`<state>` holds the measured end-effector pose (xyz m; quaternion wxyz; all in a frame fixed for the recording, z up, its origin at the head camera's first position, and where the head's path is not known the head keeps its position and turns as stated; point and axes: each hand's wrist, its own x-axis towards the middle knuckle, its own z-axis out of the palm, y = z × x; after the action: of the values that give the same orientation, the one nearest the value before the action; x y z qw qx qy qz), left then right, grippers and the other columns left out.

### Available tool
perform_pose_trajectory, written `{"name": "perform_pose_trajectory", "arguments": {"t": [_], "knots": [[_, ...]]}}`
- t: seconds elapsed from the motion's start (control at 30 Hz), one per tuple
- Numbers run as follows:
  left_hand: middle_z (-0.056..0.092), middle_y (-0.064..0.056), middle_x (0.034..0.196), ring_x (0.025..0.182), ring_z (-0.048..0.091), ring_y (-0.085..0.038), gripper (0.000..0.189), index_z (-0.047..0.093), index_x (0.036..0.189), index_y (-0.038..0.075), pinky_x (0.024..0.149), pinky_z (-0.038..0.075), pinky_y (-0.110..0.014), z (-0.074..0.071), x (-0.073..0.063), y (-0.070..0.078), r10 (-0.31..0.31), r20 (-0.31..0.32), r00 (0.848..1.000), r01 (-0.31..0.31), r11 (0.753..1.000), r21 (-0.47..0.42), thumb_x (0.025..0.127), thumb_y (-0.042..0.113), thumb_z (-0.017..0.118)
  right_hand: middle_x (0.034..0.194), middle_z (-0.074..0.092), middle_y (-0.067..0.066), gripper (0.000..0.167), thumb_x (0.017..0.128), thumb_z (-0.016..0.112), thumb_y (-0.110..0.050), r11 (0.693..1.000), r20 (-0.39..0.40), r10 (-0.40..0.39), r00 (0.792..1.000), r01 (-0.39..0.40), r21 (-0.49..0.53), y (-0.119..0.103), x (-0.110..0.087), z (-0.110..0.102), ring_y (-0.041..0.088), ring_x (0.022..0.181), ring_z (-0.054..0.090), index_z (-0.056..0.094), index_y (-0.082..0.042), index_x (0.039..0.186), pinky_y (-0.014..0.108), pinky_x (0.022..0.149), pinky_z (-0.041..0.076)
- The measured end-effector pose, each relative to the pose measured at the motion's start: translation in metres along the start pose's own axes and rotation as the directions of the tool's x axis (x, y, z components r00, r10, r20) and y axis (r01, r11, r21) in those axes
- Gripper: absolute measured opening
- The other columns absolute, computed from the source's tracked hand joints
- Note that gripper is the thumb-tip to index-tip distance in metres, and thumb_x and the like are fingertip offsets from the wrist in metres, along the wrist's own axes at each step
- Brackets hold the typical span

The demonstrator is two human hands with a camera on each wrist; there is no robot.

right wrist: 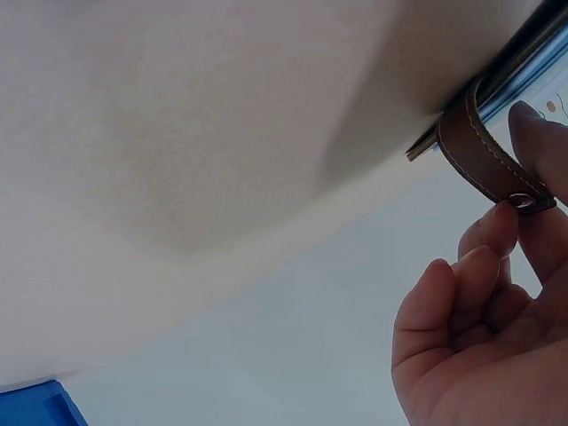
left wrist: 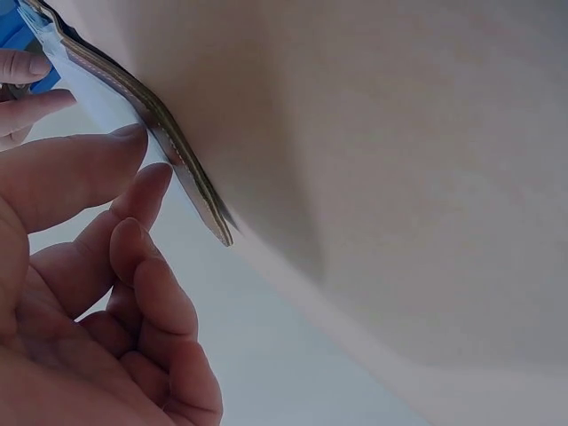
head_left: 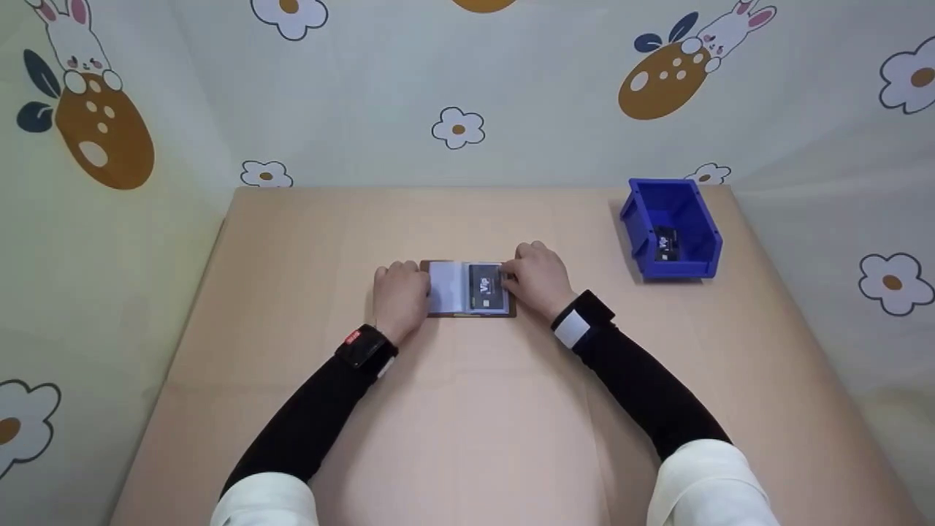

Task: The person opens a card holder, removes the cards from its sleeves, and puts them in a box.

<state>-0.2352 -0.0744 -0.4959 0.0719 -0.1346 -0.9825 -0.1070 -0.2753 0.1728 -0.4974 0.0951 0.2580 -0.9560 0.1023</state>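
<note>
An opened brown card holder with clear plastic sleeves lies on the table between both hands. In its right-hand sleeve sits a black "Vip" card. My left hand holds the holder's left edge; in the left wrist view, thumb and forefinger meet at the stitched brown cover, the other fingers curled below. At the right edge, my right hand pinches the snap strap of the holder between thumb and forefinger. The strap curves out from the cover, its metal snap right at the fingertips.
A blue plastic bin stands at the table's back right, with a black "Vip" card inside. Patterned cloth hangs behind and along both sides of the tan table.
</note>
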Motion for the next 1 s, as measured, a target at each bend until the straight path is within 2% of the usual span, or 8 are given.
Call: {"name": "perform_pose_trajectory", "arguments": {"t": [0.23, 0.43, 0.63, 0.8, 1.0], "knots": [[0.06, -0.01, 0.082, 0.081, 0.056, -0.032, 0.012, 0.072, 0.073, 0.007, 0.074, 0.038, -0.045, 0.0, 0.001, 0.001, -0.005, -0.004, 1.0, 0.005, 1.0, 0.003, 0.084, 0.006, 0.066, 0.078, 0.055, 0.005, 0.016, 0.083, 0.079, -0.019, 1.0, 0.01, 0.005, 1.0, -0.005, 0.0, -0.002, 0.0, 0.0, 0.023, 0.073, 0.046, 0.08, -0.015, 0.098, 0.037, 0.063, 0.039], [0.062, -0.012, 0.084, 0.081, 0.056, -0.032, 0.014, 0.069, 0.072, 0.005, 0.075, 0.039, -0.046, -0.004, 0.003, 0.004, -0.022, 0.017, 1.0, 0.022, 1.0, 0.007, 0.085, 0.007, 0.064, 0.078, 0.056, 0.005, 0.016, 0.083, 0.079, -0.018, 1.0, 0.008, 0.013, 1.0, -0.013, 0.006, -0.002, 0.0, 0.0, 0.024, 0.072, 0.047, 0.081, -0.015, 0.098, 0.038, 0.063, 0.04], [0.065, -0.014, 0.09, 0.084, 0.058, -0.032, 0.013, 0.07, 0.076, 0.005, 0.076, 0.04, -0.046, -0.006, 0.007, 0.011, -0.014, 0.042, 0.999, 0.013, 0.999, 0.033, 0.086, 0.007, 0.062, 0.079, 0.056, 0.005, 0.017, 0.084, 0.078, -0.018, 0.999, 0.041, 0.035, 0.999, -0.035, 0.001, -0.003, -0.001, 0.0, 0.023, 0.073, 0.047, 0.08, -0.016, 0.101, 0.037, 0.063, 0.04], [0.065, -0.012, 0.088, 0.084, 0.058, -0.032, 0.015, 0.072, 0.078, 0.005, 0.075, 0.04, -0.045, -0.006, 0.011, 0.018, -0.017, 0.015, 1.0, 0.016, 0.999, 0.036, 0.088, 0.007, 0.061, 0.079, 0.056, 0.005, 0.018, 0.084, 0.078, -0.02, 0.999, 0.049, 0.041, 0.998, -0.041, 0.001, -0.003, 0.0, 0.0, 0.024, 0.074, 0.048, 0.08, -0.016, 0.101, 0.037, 0.063, 0.04], [0.062, -0.01, 0.086, 0.084, 0.056, -0.031, 0.009, 0.073, 0.082, 0.007, 0.074, 0.039, -0.044, -0.007, 0.015, 0.029, -0.023, -0.007, 1.0, 0.023, 1.0, 0.005, 0.085, 0.01, 0.066, 0.077, 0.054, 0.004, 0.016, 0.084, 0.078, -0.02, 0.999, 0.035, 0.036, 0.999, -0.036, 0.005, -0.002, 0.0, 0.001, 0.024, 0.073, 0.047, 0.081, -0.017, 0.1, 0.037, 0.062, 0.039]]}}
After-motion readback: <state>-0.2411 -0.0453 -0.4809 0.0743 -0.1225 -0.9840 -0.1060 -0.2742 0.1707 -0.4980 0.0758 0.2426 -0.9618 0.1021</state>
